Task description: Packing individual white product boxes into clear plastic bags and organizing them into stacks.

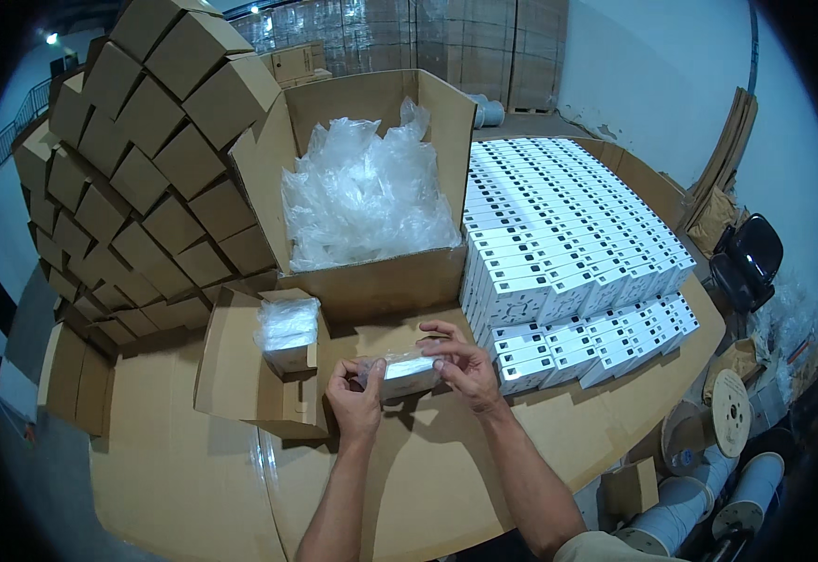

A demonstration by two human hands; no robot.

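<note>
White packet (411, 377) sat right of small carton (229, 367); left hand (356, 391), right hand (467, 373) clamped fingers on its ends, forearms (336, 496) slanting inward; tabletop (179, 468) spread nearward of small carton, big carton (385, 287) edging far side.

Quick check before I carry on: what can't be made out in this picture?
All in the head view:
- Underside of the wrapped box: faces away; left hand and right hand cover its ends.
- Floor of the large carton: hidden by plastic bags.
- Top of the brown boxes: cut by the upper edge.
- Fine print on white boxes: too small.
</note>
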